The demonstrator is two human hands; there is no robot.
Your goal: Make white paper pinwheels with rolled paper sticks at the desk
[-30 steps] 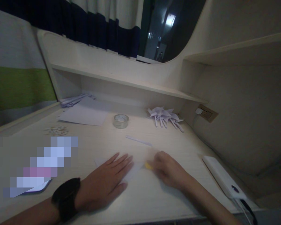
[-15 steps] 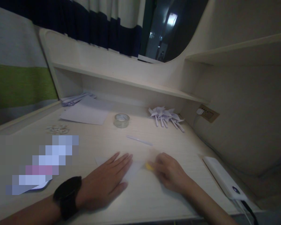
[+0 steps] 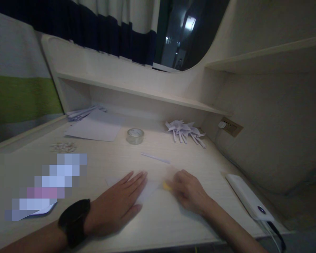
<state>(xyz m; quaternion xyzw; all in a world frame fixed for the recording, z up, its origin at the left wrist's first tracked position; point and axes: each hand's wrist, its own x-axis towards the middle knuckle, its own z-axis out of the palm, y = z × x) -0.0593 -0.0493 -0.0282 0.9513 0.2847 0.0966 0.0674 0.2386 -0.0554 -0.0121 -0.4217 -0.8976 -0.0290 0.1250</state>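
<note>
My left hand (image 3: pixel 118 200) lies flat, fingers stretched out, over a folded piece of white paper (image 3: pixel 150 189) on the desk. Most of that paper is hidden under the palm; a pointed corner shows to the right. Just beyond this corner, the fingers of my right hand (image 3: pixel 191 191) are closed on a small yellow object (image 3: pixel 167 185), smeared by motion so its kind is unclear. A thin rolled paper stick (image 3: pixel 155 158) lies on the desktop ahead of both hands.
A roll of clear tape (image 3: pixel 135 136) stands mid-desk. Paper pinwheels (image 3: pixel 183 128) sit back right, paper sheets (image 3: pixel 94 124) back left. Small pale bits (image 3: pixel 63 147) lie left, above a blurred-out device (image 3: pixel 46 211). A white power bank (image 3: pixel 249 196) with cables lies right.
The whole view has shifted slightly. My left hand stays pressed on the paper, and my right hand with the yellow object is blurred near the paper's corner, nearly in the same place.
</note>
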